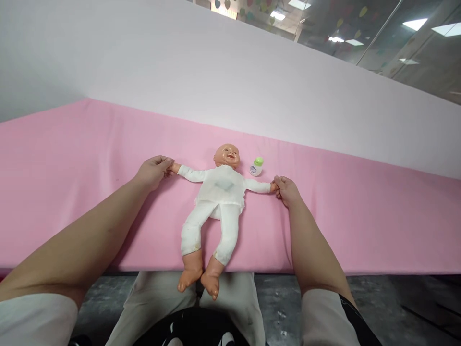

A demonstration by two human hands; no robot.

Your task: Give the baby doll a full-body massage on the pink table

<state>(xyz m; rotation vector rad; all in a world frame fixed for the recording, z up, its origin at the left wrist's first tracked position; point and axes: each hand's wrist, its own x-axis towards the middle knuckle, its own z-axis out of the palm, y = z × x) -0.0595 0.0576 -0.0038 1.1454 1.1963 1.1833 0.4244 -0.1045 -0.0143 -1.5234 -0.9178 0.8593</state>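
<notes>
A baby doll [224, 190] with a white cloth body lies face up on the pink padded table. Its head points to the wall and its bare feet hang over the near edge. My left hand [155, 172] pinches the doll's hand on the left, with that arm stretched out sideways. On the other side, my right hand [287, 190] grips the doll's other hand, so both doll arms are spread. A small bottle [256, 166] with a green cap and clear body stands beside the doll's head, to the right, touched by neither hand.
The pink table cover [342, 216] runs along a white wall [216, 77], with glass panels [334, 38] above it. My legs [237, 307] are at the near edge, over a dark grey floor [281, 307]. Dark thin bars show at the lower right.
</notes>
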